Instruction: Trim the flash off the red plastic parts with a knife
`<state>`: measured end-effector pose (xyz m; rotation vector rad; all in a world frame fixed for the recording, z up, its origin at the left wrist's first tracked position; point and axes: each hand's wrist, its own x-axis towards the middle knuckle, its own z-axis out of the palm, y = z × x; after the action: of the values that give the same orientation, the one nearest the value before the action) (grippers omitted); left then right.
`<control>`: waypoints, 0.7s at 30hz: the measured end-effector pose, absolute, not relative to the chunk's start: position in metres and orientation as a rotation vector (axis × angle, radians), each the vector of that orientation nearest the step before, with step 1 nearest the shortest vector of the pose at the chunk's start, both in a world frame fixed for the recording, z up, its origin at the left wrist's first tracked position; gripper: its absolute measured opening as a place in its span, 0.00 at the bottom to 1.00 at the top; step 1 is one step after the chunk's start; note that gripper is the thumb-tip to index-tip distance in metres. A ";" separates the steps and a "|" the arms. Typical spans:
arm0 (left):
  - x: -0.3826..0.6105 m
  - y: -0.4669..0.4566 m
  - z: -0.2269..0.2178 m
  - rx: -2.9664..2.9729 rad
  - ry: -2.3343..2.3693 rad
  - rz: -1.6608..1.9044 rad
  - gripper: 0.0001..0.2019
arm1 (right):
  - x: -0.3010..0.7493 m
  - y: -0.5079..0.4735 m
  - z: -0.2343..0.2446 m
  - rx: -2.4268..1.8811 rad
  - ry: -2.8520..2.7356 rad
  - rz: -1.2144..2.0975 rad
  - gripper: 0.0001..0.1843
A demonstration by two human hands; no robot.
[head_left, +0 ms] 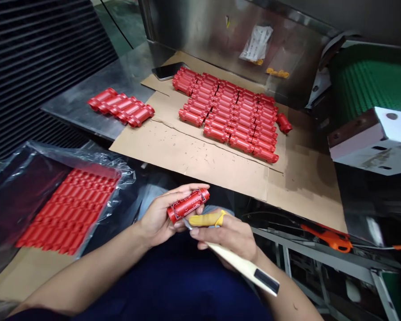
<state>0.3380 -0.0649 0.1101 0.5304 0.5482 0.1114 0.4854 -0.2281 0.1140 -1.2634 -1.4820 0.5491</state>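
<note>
My left hand (160,214) is closed round a red plastic cylinder part (188,205), held level above my lap. My right hand (230,234) grips a knife with a cream handle (243,267); its small blade tip touches the underside of the red part. A yellow finger cot (205,219) covers my right index finger. Rows of the same red parts (230,113) lie on cardboard (194,156) ahead of me.
A smaller group of red parts (122,107) lies on the metal table at left. A plastic-lined box (70,207) at my left holds several rows of them. A phone (169,70), a green conveyor (370,80) and orange pliers (330,238) are nearby.
</note>
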 end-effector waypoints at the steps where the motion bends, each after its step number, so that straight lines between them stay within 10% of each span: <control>1: 0.338 -0.065 0.109 0.537 0.554 0.104 0.21 | 0.486 -0.226 0.115 -1.216 -1.527 0.536 0.20; 21: 0.337 -0.068 0.106 0.566 0.585 0.132 0.20 | 0.478 -0.225 0.124 -1.260 -1.474 0.665 0.16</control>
<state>0.3374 -0.0684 0.1058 0.5659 0.5849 0.1325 0.4778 -0.2249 0.1241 -1.2596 -1.4736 0.6646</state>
